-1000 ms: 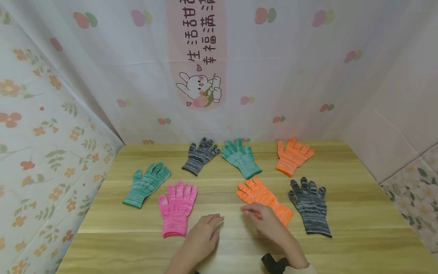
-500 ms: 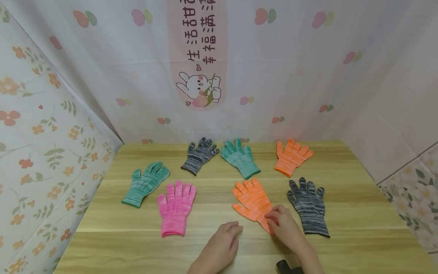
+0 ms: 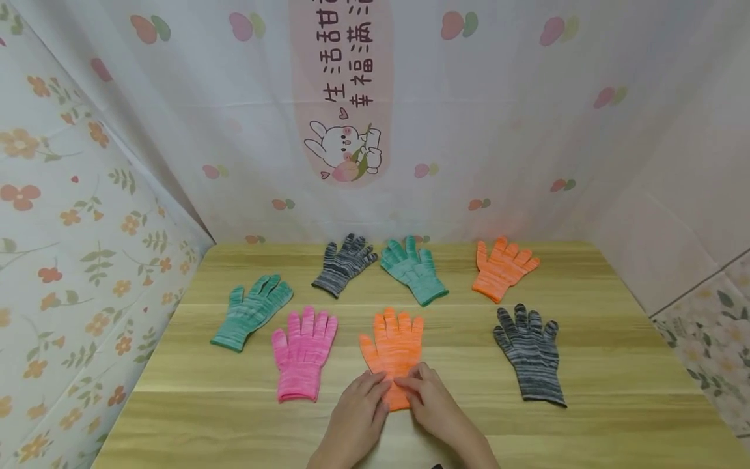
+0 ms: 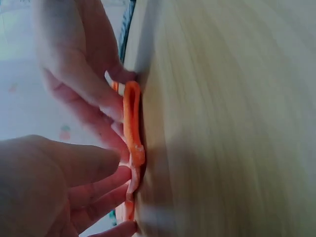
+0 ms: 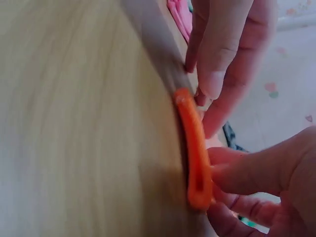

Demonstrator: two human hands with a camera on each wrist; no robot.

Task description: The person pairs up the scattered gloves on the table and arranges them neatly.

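An orange knit glove [image 3: 395, 342] lies flat at the middle front, fingers toward the back and cuff toward the person. At the left side of its cuff, my left hand [image 3: 359, 413] rests with loosely extended fingers touching the knit. My right hand [image 3: 433, 404] pinches the cuff's right side between thumb and fingers. The left wrist view shows the cuff opening [image 4: 132, 116] edge-on, close over the wood. From the right wrist, the same cuff [image 5: 195, 148] appears slightly gaping at one end. To the left lies a pink glove [image 3: 305, 355], palm area flat, cuff near the left hand.
On the wooden table [image 3: 586, 430] also lie a green glove [image 3: 252, 312] at left, a grey-black glove [image 3: 344, 265], another green glove [image 3: 415, 272] and an orange glove [image 3: 504, 268] along the back, and a grey-black glove [image 3: 532, 355] at right. A printed curtain [image 3: 469, 117] hangs behind.
The orange glove has slid left from beside the right grey-black glove and turned upright, moved by the right hand. The left hand has come to its cuff.
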